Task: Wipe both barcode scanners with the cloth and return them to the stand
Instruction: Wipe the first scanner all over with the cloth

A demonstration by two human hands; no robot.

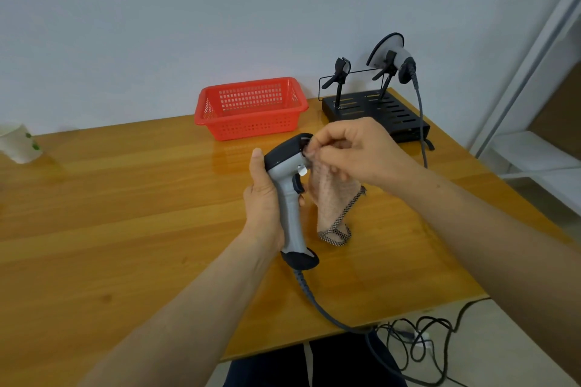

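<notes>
My left hand [264, 198] grips the handle of a grey and black barcode scanner [290, 198], held upright above the wooden table [125, 214]. My right hand [361, 154] pinches a pinkish cloth [330, 198] against the scanner's front window; the rest of the cloth hangs down. The scanner's grey cable [320, 305] runs off the table's front edge. A second scanner [397, 60] sits in the right clip of the black stand [377, 110] at the back right. The stand's left clip [341, 69] holds nothing.
A red plastic basket [251, 107] stands at the back of the table, left of the stand. A white paper cup [20, 143] is at the far left edge. Black cables [418, 339] lie on the floor beyond the table's near right corner.
</notes>
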